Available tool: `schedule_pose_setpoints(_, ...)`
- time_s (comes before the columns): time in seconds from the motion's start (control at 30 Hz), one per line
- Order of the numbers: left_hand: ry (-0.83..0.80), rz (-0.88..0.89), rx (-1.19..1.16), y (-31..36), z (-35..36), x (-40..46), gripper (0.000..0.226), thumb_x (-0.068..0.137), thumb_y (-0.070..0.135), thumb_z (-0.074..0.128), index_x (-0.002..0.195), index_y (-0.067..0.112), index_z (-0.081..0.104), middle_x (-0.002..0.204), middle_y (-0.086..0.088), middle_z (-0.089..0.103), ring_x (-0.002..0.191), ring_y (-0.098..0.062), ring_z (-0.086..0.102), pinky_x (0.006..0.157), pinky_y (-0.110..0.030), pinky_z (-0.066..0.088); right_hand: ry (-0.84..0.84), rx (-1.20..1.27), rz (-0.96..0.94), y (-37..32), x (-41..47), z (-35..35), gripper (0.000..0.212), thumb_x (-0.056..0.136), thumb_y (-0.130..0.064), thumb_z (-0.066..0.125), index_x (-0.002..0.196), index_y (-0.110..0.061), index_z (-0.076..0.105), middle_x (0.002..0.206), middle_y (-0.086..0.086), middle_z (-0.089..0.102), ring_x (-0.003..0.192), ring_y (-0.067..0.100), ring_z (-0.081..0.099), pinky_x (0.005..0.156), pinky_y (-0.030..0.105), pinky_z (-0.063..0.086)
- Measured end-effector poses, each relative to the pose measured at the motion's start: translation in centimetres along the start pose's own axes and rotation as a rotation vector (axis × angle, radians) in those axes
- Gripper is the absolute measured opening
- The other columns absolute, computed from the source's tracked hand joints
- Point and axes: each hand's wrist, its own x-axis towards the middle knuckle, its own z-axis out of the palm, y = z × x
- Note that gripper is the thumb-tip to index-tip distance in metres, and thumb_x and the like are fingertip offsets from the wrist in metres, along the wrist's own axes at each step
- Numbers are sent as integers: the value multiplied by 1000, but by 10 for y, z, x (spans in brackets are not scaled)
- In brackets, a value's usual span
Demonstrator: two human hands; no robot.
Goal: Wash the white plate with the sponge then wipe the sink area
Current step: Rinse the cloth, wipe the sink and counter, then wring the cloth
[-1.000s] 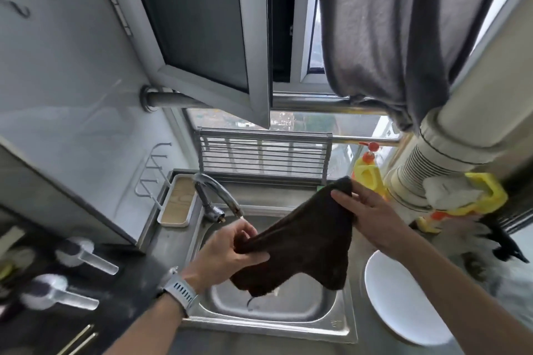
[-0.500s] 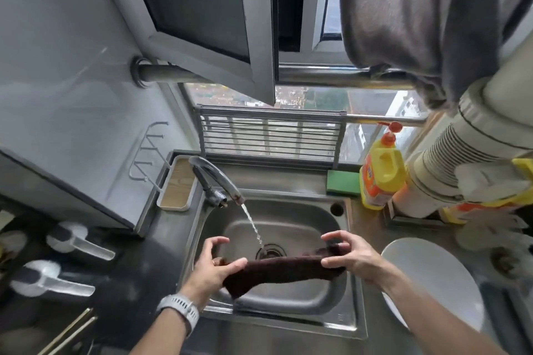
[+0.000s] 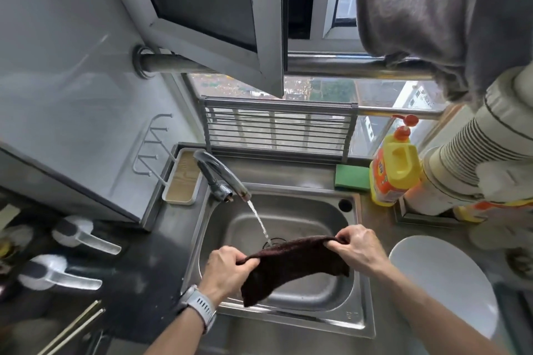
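A dark brown cloth (image 3: 294, 264) is stretched over the steel sink (image 3: 291, 317), held at both ends. My left hand (image 3: 227, 266) grips its left end and my right hand (image 3: 357, 249) pinches its right end. Water runs from the faucet (image 3: 222, 174) and falls just behind the cloth, near the drain. The white plate (image 3: 444, 282) lies on the counter to the right of the sink. A green sponge (image 3: 352, 177) rests on the ledge behind the sink.
A yellow dish soap bottle (image 3: 393, 170) stands by the sponge. A small tray (image 3: 183, 179) sits left of the faucet. Two ladle-like utensils (image 3: 75, 235) lie on the dark counter at left. An open window frame and hanging grey fabric (image 3: 432, 8) are overhead.
The cloth came down from being held up and spread, into the sink. The tap was turned on in between. Since half a second ago the cloth has lifted slightly and hangs in a fold.
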Motion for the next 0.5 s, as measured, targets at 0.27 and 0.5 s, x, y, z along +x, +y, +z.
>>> schedule_pose_setpoints(0.27,-360,-114,-967,63,27,-22,39,85,24,41,87,3,74,79,-18,76,71,-35,72,62,-30,54,-95,390,-2,-48,-35,38,51,63,-68,80,84,-23,66,78,-5,73,75,7,69,62,23,51)
schedule_pose_setpoints(0.5,-113,180,-633,39,16,-27,44,78,13,57,118,23,72,103,11,78,94,-6,73,90,-28,58,-106,403,-303,-39,-19,23,22,76,-19,79,94,-28,70,88,-7,74,84,10,73,81,38,61)
